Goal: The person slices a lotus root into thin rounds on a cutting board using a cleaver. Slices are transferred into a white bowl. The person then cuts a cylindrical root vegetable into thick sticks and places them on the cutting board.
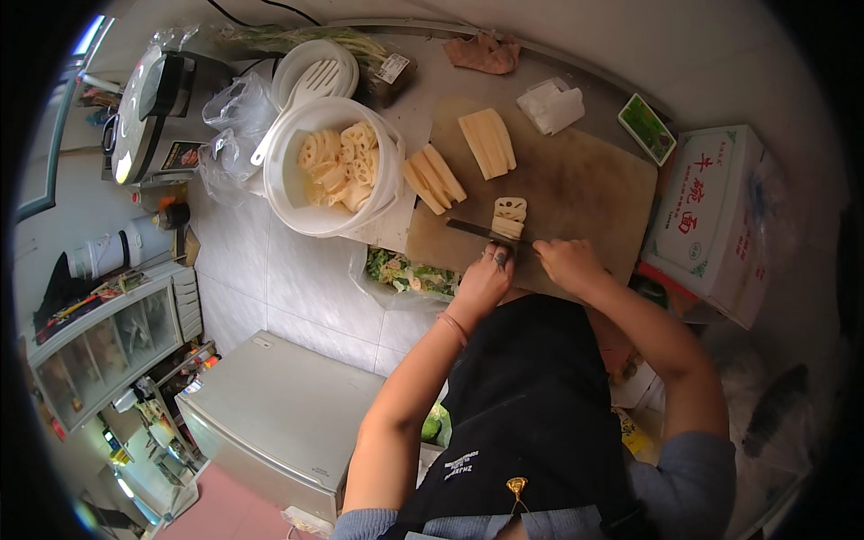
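On a worn cutting board (580,182), my right hand (567,263) grips the handle of a kitchen knife (472,228), whose blade points left. My left hand (496,266) is just below the blade, fingers bent against a piece of lotus root that they mostly hide. Cut lotus root slices (509,212) lie on the far side of the blade. Farther up the board rest two groups of peeled lotus root pieces, one at the left (434,179) and one at the back (487,144). A white plastic bucket (277,192) left of the board holds many lotus root slices (341,162).
A white slotted spatula (297,101) leans by the bucket, near a rice cooker (152,115). A bag of vegetable scraps (405,273) hangs at the board's near left edge. A cardboard box (705,209) borders the right; a crumpled cloth (482,54) lies at the back.
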### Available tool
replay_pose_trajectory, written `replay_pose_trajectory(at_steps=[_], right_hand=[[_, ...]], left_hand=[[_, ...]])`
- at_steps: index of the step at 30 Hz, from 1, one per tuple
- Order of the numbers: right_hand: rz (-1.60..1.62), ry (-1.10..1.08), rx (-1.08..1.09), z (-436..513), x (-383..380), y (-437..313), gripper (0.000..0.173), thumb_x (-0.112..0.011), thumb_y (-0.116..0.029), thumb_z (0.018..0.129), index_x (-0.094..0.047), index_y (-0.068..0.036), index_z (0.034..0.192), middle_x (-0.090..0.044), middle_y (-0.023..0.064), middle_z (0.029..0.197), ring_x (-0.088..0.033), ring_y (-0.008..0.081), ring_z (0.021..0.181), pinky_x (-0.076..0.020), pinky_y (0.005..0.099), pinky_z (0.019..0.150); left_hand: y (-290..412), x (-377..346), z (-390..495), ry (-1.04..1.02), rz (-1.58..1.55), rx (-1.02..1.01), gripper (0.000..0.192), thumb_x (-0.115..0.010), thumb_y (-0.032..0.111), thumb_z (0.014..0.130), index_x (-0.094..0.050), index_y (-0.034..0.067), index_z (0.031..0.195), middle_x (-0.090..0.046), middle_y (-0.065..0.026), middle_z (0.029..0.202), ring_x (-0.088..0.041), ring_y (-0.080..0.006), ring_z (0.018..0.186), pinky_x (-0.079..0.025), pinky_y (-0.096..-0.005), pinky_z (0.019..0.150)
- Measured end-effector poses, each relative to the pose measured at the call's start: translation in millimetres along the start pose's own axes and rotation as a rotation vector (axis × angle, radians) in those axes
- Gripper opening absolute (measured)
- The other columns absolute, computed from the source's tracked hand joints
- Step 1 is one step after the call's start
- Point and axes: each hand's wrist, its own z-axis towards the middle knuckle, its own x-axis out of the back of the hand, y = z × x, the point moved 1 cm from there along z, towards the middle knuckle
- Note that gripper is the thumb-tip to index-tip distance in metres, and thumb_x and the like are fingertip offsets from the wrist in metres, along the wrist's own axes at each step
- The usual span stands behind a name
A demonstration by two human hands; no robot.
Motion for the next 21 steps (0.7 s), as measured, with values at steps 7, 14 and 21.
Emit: replay_pose_trajectory(at_steps=[7,14,21], right_hand=[[-0.042,-0.084,-0.045,1,-2,-8,0.011,-0.06,-0.02,0.095,-0.065,-0.012,0.102,-0.071,0.0129,0.085,-0.07,0.0363,0.075,-0.0536,0.0496,0.067],[-0.02,-0.051,-0.046,-2,-1,-10,0.011,-0.056,-0.019,0.097,-0.063,-0.011,0.098,-0.07,0.0115,0.083,-0.07,0.0366,0.076,-0.0533,0.0493,0.068],[-0.037,-0.076,-0.052,-5,-4,-14,0.012,-0.056,-0.02,0.097,-0.065,-0.011,0.097,-0.07,0.0114,0.081,-0.07,0.036,0.076,-0.0535,0.0483,0.067]], left_hand=[[3,-2,-6,-0.024,-0.033,0.027,0.025,-0.06,0.01,0.087,-0.062,0.001,0.111,-0.06,-0.015,0.11,-0.061,-0.0339,0.104,-0.061,-0.0385,0.068],[1,0,-5,-0.031,-0.031,0.016,0.024,-0.059,0.01,0.089,-0.062,0.001,0.111,-0.06,-0.0154,0.109,-0.062,-0.0331,0.102,-0.06,-0.0383,0.069],[5,-7,-11,-0.028,-0.035,0.022,0.021,-0.06,0.011,0.089,-0.063,0.0,0.107,-0.06,-0.0153,0.107,-0.062,-0.0325,0.102,-0.06,-0.0388,0.069]])
